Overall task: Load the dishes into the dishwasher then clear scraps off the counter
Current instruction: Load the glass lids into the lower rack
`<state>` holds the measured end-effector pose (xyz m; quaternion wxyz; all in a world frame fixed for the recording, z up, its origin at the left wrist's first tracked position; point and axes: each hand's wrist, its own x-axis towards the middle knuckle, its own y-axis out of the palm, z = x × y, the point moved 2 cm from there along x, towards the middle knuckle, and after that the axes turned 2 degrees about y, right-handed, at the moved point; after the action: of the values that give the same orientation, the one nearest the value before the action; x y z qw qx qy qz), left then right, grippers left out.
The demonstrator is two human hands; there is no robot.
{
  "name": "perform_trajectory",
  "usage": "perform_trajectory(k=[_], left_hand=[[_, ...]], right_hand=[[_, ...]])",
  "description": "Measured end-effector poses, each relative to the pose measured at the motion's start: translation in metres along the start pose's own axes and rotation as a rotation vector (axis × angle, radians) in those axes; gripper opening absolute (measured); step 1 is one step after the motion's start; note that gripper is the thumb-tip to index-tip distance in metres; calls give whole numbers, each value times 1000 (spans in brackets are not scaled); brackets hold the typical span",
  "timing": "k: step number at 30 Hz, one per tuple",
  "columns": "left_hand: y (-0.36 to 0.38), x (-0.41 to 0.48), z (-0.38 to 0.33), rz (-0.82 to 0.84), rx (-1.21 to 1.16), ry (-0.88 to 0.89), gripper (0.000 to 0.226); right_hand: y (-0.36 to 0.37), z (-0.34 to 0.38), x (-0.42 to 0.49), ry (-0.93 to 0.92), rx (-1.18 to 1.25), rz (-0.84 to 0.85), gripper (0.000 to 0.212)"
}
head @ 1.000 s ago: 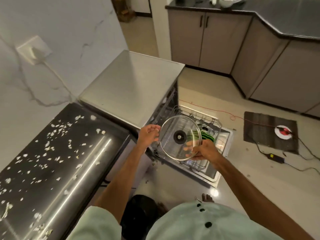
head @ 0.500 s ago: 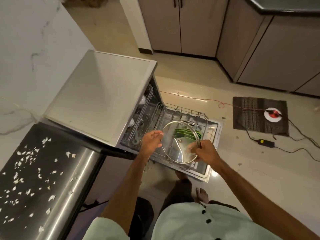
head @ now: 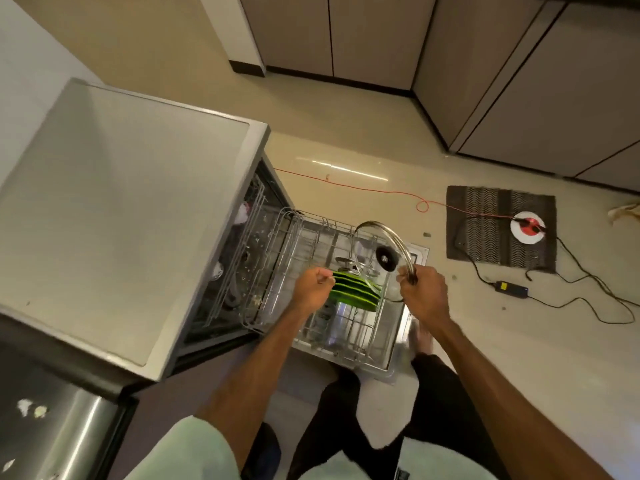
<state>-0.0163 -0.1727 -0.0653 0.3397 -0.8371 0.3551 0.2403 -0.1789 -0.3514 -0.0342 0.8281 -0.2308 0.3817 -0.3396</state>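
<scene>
Right hand [head: 424, 292] pinches the tilted lid [head: 386, 258] by its rim; it could slip onto the plates [head: 353, 292]. Left hand [head: 313, 284] fingers curled, grip unclear.

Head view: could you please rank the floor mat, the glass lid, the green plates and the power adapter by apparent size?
1. floor mat
2. glass lid, though it is tilted and held nearer the camera, so its lead over the plates is unsure
3. green plates
4. power adapter

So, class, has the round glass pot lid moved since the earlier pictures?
Yes. The glass lid, then covering the green plates, now stands tilted right of them, gripped by the right hand.
</scene>
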Motion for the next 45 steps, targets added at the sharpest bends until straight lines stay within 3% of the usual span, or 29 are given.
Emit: perform_trajectory(k=[2,5,11,17,22,31,40,45], left_hand=[[18,33,11,-6,87,-11,11],[47,80,33,-56,213,-59,16],[121,173,65,-59,309,-148,8],[161,244,56,11,460,-151,43],[179,268,73,66,596,-198,56],[186,269,86,90,642,-185,76],[175,272,93,71,571,-181,67],[174,272,100,62,543,-167,64]], right_hand=[[9,-10,42,1,-51,-35,30],[25,-33,106,-17,-134,-48,23],[68,-81,224,-119,-276,46,27],[115,-112,291,-253,-424,241,23],[146,-126,308,-326,-528,362,30],[174,-114,315,-392,-623,383,32],[181,-124,310,-442,-727,347,34],[206,-126,301,-378,-688,318,32]])
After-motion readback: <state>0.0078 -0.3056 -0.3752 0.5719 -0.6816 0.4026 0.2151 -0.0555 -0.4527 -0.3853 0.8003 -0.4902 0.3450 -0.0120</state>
